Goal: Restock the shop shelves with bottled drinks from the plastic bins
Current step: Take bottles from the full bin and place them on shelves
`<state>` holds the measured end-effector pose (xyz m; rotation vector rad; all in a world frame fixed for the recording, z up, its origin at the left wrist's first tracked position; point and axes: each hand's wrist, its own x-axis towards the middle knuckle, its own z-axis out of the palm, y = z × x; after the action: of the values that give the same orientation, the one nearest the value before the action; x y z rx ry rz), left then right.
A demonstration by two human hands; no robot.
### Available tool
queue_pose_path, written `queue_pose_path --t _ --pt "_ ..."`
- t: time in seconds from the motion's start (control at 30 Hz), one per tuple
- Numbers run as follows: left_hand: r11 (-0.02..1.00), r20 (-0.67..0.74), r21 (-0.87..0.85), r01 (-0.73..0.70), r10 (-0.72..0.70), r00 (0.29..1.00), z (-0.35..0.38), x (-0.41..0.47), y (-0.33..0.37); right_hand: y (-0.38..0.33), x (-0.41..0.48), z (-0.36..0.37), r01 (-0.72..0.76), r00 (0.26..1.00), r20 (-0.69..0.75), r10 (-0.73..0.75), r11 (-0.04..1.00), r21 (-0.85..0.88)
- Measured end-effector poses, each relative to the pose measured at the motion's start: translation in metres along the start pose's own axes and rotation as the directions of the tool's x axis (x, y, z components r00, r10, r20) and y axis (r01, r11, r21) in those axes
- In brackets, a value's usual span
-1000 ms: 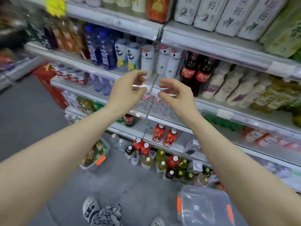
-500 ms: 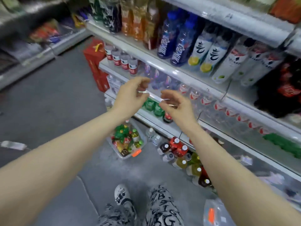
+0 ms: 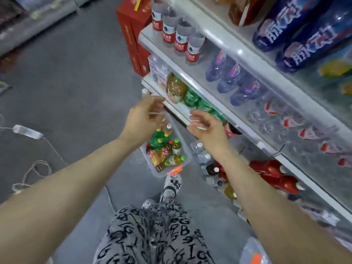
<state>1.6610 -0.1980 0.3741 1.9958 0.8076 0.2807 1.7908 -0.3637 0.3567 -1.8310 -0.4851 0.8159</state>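
Note:
A clear plastic bin (image 3: 158,173) with an orange latch stands on the grey floor by the shelf foot. Several green-capped and amber bottled drinks (image 3: 163,149) lie in it. My left hand (image 3: 144,115) hovers above the bin's far end with loosely curled fingers and nothing in it. Just to its right, my right hand (image 3: 207,128) hangs in front of the lower shelf edge (image 3: 179,111), fingers relaxed and also empty. Green bottles (image 3: 192,98) fill the shelf behind both hands.
Red-labelled water bottles (image 3: 179,39) and blue bottles (image 3: 304,35) stand on higher shelves. Loose bottles (image 3: 209,168) sit on the floor under the shelving. Red boxes (image 3: 131,25) are stacked at the shelf end. A second bin (image 3: 255,254) is at bottom right, a cable with adapter (image 3: 26,131) at left.
The view has swung down and to the left along the shelving. Both hands came down from the middle shelf to just above the bin, still holding nothing.

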Motion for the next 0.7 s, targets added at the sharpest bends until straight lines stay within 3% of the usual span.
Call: queue_pose_path --t 0.13,0.43,0.7 --pt "0.992 0.023 -0.016 0.122 -0.122 0.992 0.013 0.026 -0.057 0.041 0.044 0.032 -0.079 0.995 0.065 0.079 0.997 -0.003" --pt "0.939 0.144 0.040 0.341 -0.343 0.928 0.070 0.069 -0.221 0.163 0.117 0.100 -0.264 0.964 0.030 0.264 0.964 -0.024" --pt "0.898 0.312 0.037 0.438 -0.427 0.849 0.138 0.075 -0.357 0.294 0.146 0.173 -0.446 0.895 0.013 0.446 0.895 -0.026"
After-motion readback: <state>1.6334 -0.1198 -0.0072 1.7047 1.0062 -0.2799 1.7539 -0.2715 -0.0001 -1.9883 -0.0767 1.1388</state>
